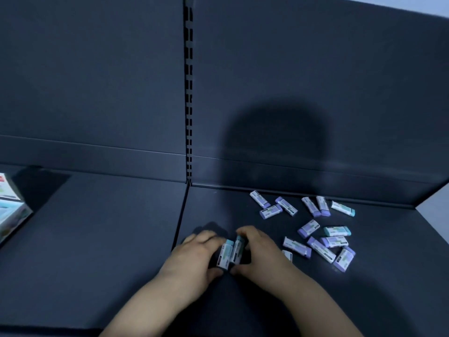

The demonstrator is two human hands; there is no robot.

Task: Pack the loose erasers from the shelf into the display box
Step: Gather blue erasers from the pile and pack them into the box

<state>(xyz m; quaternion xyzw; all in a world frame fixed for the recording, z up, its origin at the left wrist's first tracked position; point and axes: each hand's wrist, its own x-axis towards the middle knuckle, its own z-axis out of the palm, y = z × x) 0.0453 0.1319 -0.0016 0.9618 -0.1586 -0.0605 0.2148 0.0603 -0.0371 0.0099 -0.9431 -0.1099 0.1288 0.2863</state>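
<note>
Two teal-tipped erasers (230,252) in white sleeves stand side by side on the dark shelf (97,239), pressed together between my hands. My left hand (194,256) curls round the left one and my right hand (257,251) curls round the right one. Several loose erasers (315,229), mostly purple with a couple of teal ones, lie scattered on the shelf to the right of my hands. One eraser (287,254) is partly hidden behind my right wrist. The display box (12,210) shows only in part at the far left edge.
The shelf's dark back panel (291,93) rises behind the erasers, with a slotted upright post (189,93) at the centre. A seam runs down the shelf floor just left of my hands. A raised lip edges the shelf at the far right.
</note>
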